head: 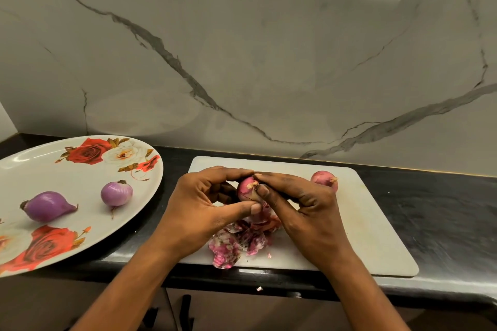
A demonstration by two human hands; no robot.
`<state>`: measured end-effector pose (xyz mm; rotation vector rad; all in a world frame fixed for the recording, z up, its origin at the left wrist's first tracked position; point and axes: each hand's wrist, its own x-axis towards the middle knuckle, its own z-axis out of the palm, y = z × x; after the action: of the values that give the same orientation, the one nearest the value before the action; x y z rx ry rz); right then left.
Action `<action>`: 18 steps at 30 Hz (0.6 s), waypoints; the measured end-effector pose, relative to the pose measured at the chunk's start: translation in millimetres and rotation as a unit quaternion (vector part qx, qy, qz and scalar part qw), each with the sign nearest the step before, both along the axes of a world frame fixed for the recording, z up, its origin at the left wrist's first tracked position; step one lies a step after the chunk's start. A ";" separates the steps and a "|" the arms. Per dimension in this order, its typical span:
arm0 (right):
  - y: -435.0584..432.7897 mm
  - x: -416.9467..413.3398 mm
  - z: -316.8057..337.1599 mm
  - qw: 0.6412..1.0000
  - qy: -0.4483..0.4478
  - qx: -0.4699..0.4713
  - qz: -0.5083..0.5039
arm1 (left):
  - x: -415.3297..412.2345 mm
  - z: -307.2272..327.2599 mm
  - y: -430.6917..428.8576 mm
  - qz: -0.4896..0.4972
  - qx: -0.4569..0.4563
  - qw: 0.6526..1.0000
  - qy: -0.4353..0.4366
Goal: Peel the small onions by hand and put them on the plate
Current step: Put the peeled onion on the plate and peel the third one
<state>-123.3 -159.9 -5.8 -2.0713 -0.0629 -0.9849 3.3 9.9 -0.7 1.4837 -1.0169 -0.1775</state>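
Over the white cutting board (pixel 371 223) both hands hold one small pink onion (pixel 246 187). My left hand (pixel 204 212) curls round its left side, thumb below. My right hand (pixel 304 204) pinches the onion's skin near the root end with thumb and forefinger. A pile of pink peels (pixel 239 239) lies on the board under the hands. An unpeeled onion (pixel 324 179) rests on the board just beyond my right hand. Two peeled purple onions (pixel 48 205) (pixel 117 193) lie on the rose-patterned plate (pixel 40 169) at the left.
The board and plate sit on a dark counter (pixel 443 212) against a marble wall. The plate overhangs the counter's front edge. A scrap of peel (pixel 259 288) lies on the counter's front edge. Cabinet fronts show below.
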 end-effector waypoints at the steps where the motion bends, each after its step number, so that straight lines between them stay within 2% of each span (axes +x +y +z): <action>1: -0.1 -0.2 0.3 1.000 -0.003 -0.007 -0.004 | -0.1 0.3 0.3 -0.001 0.001 1.000 0.002; 12: 0.1 1.1 -1.5 0.994 -0.024 -0.063 -0.084 | -2.3 2.3 2.9 -0.055 0.011 0.997 0.052; 18: 1.8 -0.5 2.1 0.988 -0.043 -0.041 -0.142 | -0.8 -1.3 5.6 -0.098 0.007 0.993 0.068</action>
<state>-123.8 -158.1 -3.7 -2.1518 0.1536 -1.2618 2.5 15.5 -2.0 1.3648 -1.0520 -0.4215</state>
